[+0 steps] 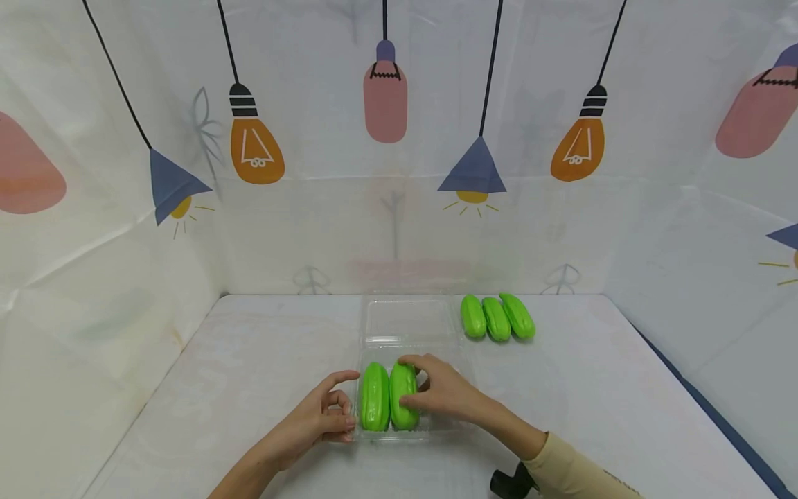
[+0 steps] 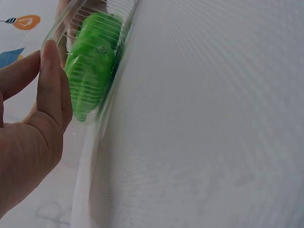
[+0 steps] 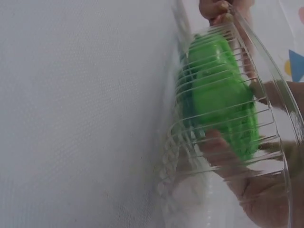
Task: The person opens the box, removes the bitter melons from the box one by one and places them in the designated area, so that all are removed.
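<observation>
at lower centre, the left hand (image 1: pixel 327 416) pinches a clear box's (image 1: pixel 408 322) rim; inside are one cucumber (image 1: pixel 375 396) and a second cucumber (image 1: pixel 404 387), gripped by the right hand (image 1: pixel 447 389), apparently being settled; release seems next. three loose cucumbers (image 1: pixel 497 319) lie centre-right.

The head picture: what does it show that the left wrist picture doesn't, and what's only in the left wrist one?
Only the head picture shows the row of three green cucumbers on the table, the beige right sleeve and a pink printed bulb.

Only the left wrist picture clearly shows the thin ridges along the side of the clear plastic container.

Both show the left hand at the container's edge, green cucumber inside the container, and an orange printed bulb.
</observation>
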### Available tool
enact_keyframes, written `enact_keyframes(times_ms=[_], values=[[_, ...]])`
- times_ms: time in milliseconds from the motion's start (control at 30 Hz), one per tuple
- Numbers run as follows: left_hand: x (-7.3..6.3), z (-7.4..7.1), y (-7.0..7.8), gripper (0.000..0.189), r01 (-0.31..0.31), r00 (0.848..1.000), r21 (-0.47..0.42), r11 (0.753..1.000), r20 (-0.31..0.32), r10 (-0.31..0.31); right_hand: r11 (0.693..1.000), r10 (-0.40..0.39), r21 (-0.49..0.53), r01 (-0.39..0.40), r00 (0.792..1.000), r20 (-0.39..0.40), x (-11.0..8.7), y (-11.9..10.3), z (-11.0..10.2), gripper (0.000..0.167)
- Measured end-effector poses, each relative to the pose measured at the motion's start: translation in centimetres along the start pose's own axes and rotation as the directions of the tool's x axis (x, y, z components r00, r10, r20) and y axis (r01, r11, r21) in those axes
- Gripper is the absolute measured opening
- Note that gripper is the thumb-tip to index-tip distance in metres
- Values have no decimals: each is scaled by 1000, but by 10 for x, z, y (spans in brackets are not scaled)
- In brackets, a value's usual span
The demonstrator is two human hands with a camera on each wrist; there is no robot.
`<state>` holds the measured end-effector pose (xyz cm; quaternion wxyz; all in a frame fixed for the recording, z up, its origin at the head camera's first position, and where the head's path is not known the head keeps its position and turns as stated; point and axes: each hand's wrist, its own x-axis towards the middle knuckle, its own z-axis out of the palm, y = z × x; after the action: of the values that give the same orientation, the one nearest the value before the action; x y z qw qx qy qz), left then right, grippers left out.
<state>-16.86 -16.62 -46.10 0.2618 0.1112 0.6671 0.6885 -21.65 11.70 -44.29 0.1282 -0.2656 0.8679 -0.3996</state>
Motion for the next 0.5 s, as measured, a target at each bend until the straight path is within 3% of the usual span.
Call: enact_keyframes(times_ms=[500], values=[[0, 0, 0, 79, 2, 1000, 3, 1000, -5, -2, 994, 29, 103, -30, 1000, 11, -3, -3, -2, 66]])
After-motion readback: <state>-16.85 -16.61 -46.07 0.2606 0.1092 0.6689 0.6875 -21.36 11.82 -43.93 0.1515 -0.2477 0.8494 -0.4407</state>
